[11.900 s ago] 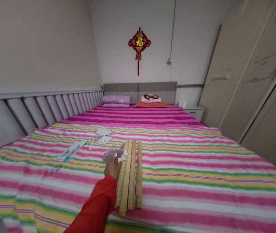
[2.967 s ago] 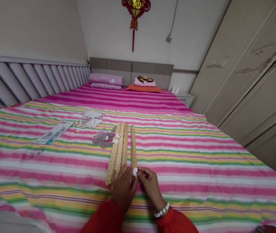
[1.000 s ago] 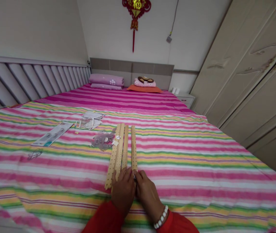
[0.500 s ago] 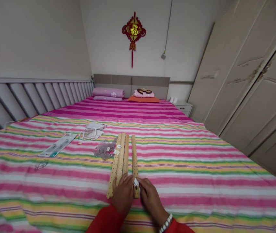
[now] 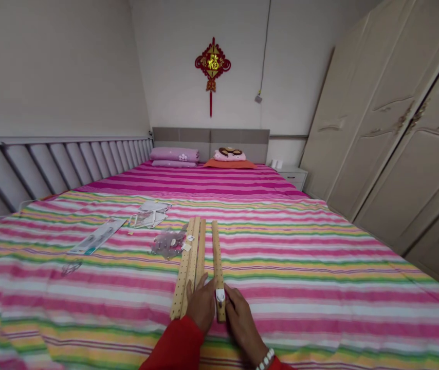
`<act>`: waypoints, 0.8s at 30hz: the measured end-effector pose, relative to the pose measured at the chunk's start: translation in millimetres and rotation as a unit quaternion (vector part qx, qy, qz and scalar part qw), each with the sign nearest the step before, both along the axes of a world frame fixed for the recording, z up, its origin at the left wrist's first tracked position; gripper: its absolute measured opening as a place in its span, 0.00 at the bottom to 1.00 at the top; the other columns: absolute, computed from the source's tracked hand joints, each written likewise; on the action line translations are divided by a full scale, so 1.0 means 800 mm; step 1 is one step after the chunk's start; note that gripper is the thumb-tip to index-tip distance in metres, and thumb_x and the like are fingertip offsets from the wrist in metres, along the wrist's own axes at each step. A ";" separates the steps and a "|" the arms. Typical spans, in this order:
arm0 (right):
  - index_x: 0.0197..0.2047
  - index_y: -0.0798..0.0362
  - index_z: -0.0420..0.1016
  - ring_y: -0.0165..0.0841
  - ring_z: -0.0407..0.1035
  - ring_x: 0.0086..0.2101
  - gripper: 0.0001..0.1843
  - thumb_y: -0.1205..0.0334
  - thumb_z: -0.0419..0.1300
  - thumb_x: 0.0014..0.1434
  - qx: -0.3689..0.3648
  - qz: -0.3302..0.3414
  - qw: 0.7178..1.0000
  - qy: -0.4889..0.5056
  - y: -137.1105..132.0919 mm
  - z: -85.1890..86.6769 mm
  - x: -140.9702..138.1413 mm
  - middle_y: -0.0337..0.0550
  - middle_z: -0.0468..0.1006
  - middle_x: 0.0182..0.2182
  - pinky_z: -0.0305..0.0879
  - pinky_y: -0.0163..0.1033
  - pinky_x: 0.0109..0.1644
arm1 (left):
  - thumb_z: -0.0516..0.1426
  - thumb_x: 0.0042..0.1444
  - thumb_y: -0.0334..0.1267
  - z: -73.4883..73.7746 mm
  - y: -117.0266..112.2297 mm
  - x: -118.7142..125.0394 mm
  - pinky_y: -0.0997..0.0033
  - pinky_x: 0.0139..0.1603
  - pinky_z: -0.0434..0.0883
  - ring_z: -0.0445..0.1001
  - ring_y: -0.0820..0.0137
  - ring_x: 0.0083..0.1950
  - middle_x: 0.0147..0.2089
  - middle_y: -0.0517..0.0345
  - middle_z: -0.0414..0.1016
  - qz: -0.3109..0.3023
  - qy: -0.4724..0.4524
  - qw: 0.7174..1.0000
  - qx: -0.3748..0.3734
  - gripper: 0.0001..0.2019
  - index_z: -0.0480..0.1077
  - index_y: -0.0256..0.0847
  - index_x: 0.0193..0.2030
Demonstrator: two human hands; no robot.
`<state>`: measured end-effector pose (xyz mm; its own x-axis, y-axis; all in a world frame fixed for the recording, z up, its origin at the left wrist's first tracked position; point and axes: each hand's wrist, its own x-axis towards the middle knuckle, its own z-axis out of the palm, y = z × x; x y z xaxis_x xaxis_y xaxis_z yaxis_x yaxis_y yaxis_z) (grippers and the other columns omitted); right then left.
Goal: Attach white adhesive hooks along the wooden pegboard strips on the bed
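A slim wooden strip with holes point(image 5: 218, 252) lies lengthwise in front of me. Near its close end stands a small white card point(image 5: 220, 294) with a tiny metallic piece on it, too small to name. My left hand point(image 5: 203, 307) pinches at the card's left edge, its outer fingers spread toward the neighbouring strips. From the other side, the curled fingers of my right hand point(image 5: 241, 314) close on the card's right edge; some fingertips are hidden. More wooden strips point(image 5: 184, 277) lie side by side to the left. Two little white tags point(image 5: 187, 247) rest on them.
Left of the strips lie a grey translucent pouch with small beads point(image 5: 167, 244), white cards and clear packets point(image 5: 150, 213), a long flat package point(image 5: 98, 236) and a wire-like loop point(image 5: 72, 266). Everything rests on a striped bedsheet point(image 5: 319, 308). A railing point(image 5: 69, 164) borders the left side.
The white card now faces me more squarely at the strip's near end. My left hand's outer fingers have spread more. The whole view has tilted up slightly, so things appear lower.
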<state>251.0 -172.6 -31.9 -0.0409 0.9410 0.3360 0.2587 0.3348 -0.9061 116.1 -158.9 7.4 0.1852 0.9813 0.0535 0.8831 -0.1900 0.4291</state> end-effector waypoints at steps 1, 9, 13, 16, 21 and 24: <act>0.54 0.50 0.74 0.38 0.72 0.43 0.20 0.65 0.49 0.62 -0.002 0.003 1.000 0.001 -0.001 -0.001 0.001 0.49 0.78 0.42 0.69 0.43 0.50 | 0.45 0.55 0.23 -0.001 0.001 -0.001 0.40 0.67 0.44 0.55 0.65 0.69 0.61 0.56 0.71 -0.008 -0.001 1.000 -0.001 0.29 0.65 0.53 0.60; 0.62 0.46 0.64 0.33 0.71 0.31 0.25 0.66 0.45 0.64 0.015 -0.041 0.994 -0.105 -0.020 -0.004 0.004 0.44 0.73 0.36 0.70 0.35 0.34 | 0.43 0.54 0.23 -0.009 0.002 -0.002 0.42 0.68 0.42 0.57 0.67 0.68 0.60 0.59 0.71 -0.037 -0.015 0.999 -0.006 0.31 0.65 0.53 0.60; 0.59 0.47 0.68 0.32 0.69 0.26 0.25 0.69 0.46 0.61 0.010 -0.037 0.977 -0.209 -0.021 -0.002 0.004 0.44 0.70 0.34 0.66 0.33 0.28 | 0.44 0.56 0.26 -0.001 0.011 -0.015 0.43 0.66 0.48 0.62 0.65 0.66 0.58 0.56 0.73 -0.040 -0.019 0.999 -0.005 0.26 0.68 0.50 0.57; 0.57 0.49 0.69 0.33 0.70 0.28 0.25 0.70 0.46 0.60 0.005 -0.039 0.967 -0.254 -0.017 -0.005 0.006 0.47 0.71 0.36 0.66 0.34 0.29 | 0.46 0.57 0.28 0.019 0.039 -0.041 0.49 0.63 0.56 0.68 0.64 0.60 0.55 0.55 0.76 -0.025 -0.014 0.999 0.030 0.22 0.72 0.48 0.53; 0.60 0.45 0.66 0.33 0.71 0.29 0.29 0.72 0.47 0.58 0.004 -0.038 0.963 -0.266 -0.015 -0.017 0.010 0.46 0.72 0.40 0.66 0.33 0.29 | 0.47 0.56 0.27 0.046 0.108 -0.091 0.55 0.58 0.60 0.70 0.60 0.56 0.50 0.52 0.78 0.041 0.038 0.992 0.113 0.19 0.75 0.40 0.48; 0.63 0.42 0.63 0.32 0.71 0.28 0.33 0.74 0.47 0.57 -0.003 -0.018 0.968 -0.249 -0.015 -0.019 0.014 0.44 0.72 0.38 0.67 0.32 0.29 | 0.48 0.55 0.26 0.045 0.136 -0.107 0.49 0.59 0.57 0.65 0.56 0.61 0.53 0.52 0.76 0.060 0.063 0.991 0.101 0.20 0.74 0.42 0.50</act>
<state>262.5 -184.3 -47.4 -0.1629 0.9465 0.2787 0.6755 0.3129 -0.6677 30.2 -50.0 43.8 0.0845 0.9684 0.2345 0.9488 -0.1501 0.2779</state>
